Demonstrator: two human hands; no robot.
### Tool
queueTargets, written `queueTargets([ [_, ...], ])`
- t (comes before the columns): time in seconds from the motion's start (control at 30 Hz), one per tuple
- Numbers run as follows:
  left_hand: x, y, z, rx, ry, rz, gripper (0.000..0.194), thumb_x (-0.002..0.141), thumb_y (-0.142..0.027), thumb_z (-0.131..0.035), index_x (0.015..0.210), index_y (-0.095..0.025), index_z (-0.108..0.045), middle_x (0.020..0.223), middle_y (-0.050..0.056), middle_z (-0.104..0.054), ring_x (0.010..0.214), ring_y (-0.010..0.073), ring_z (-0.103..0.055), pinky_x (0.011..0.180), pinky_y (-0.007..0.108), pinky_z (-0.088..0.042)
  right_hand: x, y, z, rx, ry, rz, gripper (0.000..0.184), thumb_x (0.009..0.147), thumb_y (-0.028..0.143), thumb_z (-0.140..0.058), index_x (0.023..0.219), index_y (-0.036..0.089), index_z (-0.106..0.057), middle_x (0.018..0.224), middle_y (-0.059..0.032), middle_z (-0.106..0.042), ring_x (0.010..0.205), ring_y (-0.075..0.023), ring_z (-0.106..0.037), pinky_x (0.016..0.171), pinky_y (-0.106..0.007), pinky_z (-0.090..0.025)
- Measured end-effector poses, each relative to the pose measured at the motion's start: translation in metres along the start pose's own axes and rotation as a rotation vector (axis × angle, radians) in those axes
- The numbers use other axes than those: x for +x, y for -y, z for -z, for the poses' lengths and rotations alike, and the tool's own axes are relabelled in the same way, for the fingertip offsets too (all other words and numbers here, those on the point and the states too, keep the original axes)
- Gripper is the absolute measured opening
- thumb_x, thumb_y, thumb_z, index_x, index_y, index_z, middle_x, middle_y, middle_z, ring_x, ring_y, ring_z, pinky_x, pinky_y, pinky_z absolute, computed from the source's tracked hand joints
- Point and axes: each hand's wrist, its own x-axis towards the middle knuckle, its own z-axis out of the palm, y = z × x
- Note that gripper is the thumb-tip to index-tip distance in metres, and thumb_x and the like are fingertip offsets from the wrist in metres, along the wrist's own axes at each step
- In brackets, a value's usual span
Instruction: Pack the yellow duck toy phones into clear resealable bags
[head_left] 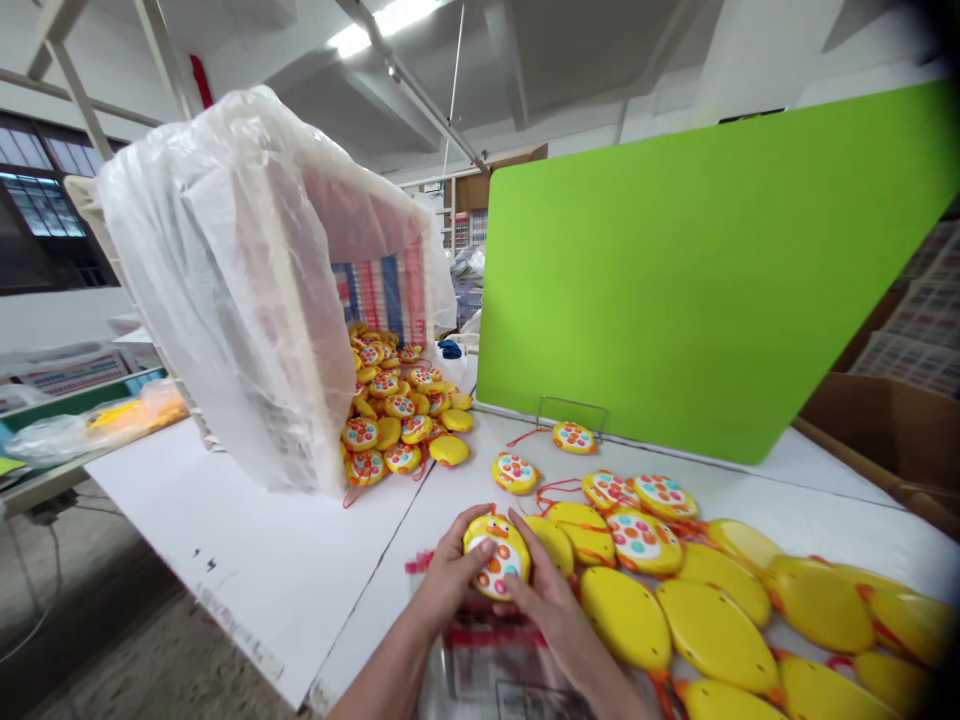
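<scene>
Both hands hold one round yellow toy with coloured buttons, face up, just above the white table. My left hand grips its left edge with the thumb on top. My right hand grips its right edge, fingers curled round it. Under the hands lies a clear plastic bag with red print. To the right, several yellow toys lie in rows, some face down, with orange cords.
A tipped crate in a clear plastic liner spills a heap of the same toys at the back left. A green divider panel stands behind. A cardboard box sits at right. The table's left edge drops to the floor.
</scene>
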Motion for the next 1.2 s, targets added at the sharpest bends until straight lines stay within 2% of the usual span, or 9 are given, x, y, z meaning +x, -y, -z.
queueTargets([
  [0.2,0.002,-0.003,-0.002,-0.087,-0.119,-0.004,0.059,0.065,-0.037,-0.08,0.115,-0.021,-0.054,0.095,0.003,-0.066,0.075,0.0168,-0.063,0.069,0.028,-0.05,-0.001,-0.006,-0.003,-0.476,0.028,0.244,0.073,0.07,0.013,-0.06,0.137,0.037,-0.042,0.155,0.0062,-0.019,0.144,-0.0228,-0.012,0.116,-0.045,-0.015],
  [0.4,0.001,-0.006,0.0,-0.088,-0.064,-0.016,0.059,0.074,-0.047,-0.071,0.122,-0.022,-0.049,0.102,0.005,-0.065,0.083,0.0171,-0.064,0.075,0.029,-0.048,-0.001,-0.007,0.002,-0.574,-0.005,0.296,0.06,0.077,0.026,-0.064,0.133,0.037,-0.047,0.15,0.004,-0.032,0.141,-0.0248,-0.023,0.116,-0.046,-0.018],
  [0.5,-0.002,-0.005,0.0,-0.053,0.075,-0.081,0.074,0.065,-0.049,-0.077,0.125,-0.023,-0.045,0.109,0.008,-0.062,0.093,0.0213,-0.063,0.082,0.032,-0.048,0.0,-0.015,0.009,-0.486,-0.057,0.199,0.059,0.078,0.04,-0.065,0.133,0.03,-0.048,0.143,-0.0023,-0.045,0.137,-0.0273,-0.031,0.114,-0.046,-0.023],
  [0.63,-0.005,0.001,-0.001,0.193,0.133,-0.023,0.099,0.056,-0.035,-0.085,0.135,-0.023,-0.027,0.08,0.001,-0.063,0.059,0.0145,-0.061,0.06,0.028,-0.049,0.0,-0.026,0.016,-0.335,-0.219,-0.004,0.063,0.076,0.06,-0.06,0.126,0.023,-0.054,0.136,-0.0079,-0.053,0.133,-0.0294,-0.038,0.105,-0.042,-0.037],
  [0.73,-0.005,0.002,0.0,0.453,-0.01,-0.097,0.074,0.065,-0.044,-0.077,0.124,-0.019,-0.04,0.081,0.001,-0.062,0.062,0.0136,-0.057,0.057,0.024,-0.046,-0.001,-0.025,0.014,-0.204,-0.155,-0.112,0.067,0.074,0.07,-0.054,0.117,0.018,-0.057,0.109,-0.0135,-0.069,0.103,-0.0324,-0.064,0.063,-0.038,-0.054],
  [0.83,-0.003,-0.003,0.002,0.632,-0.168,-0.18,0.042,0.083,-0.056,-0.052,0.099,-0.017,-0.053,0.078,0.002,-0.06,0.065,0.0137,-0.053,0.055,0.023,-0.042,-0.003,-0.018,0.005,-0.101,-0.021,-0.164,0.06,0.079,0.07,-0.048,0.107,0.018,-0.059,0.076,-0.0094,-0.074,0.061,-0.0246,-0.069,0.038,-0.028,-0.04],
  [0.97,0.001,-0.009,0.004,0.695,-0.278,-0.278,0.049,0.091,-0.057,-0.031,0.079,-0.017,-0.057,0.069,0.001,-0.055,0.064,0.0143,-0.051,0.059,0.026,-0.042,-0.005,-0.01,-0.004,0.039,-0.008,-0.215,0.046,0.077,0.058,-0.062,0.098,0.018,-0.06,0.062,-0.0034,-0.07,0.049,-0.0183,-0.064,0.039,-0.025,-0.04],
  [1.1,0.003,-0.001,0.004,0.525,-0.334,-0.168,0.05,0.088,-0.061,-0.033,0.105,-0.019,-0.052,0.065,-0.003,-0.052,0.047,0.0121,-0.05,0.042,0.023,-0.039,0.001,0.001,0.003,0.347,-0.034,-0.212,0.038,0.075,0.054,-0.065,0.085,0.017,-0.064,0.067,-0.0045,-0.07,0.055,-0.0173,-0.063,0.048,-0.028,-0.046],
  [1.2,0.005,0.003,0.002,0.478,-0.332,-0.123,0.049,0.086,-0.061,-0.036,0.113,-0.021,-0.046,0.064,-0.005,-0.052,0.042,0.0106,-0.048,0.035,0.019,-0.034,0.005,0.013,0.015,0.587,-0.157,-0.097,0.046,0.068,0.06,-0.069,0.096,0.024,-0.066,0.091,-0.0035,-0.072,0.073,-0.0176,-0.066,0.062,-0.03,-0.052],
])
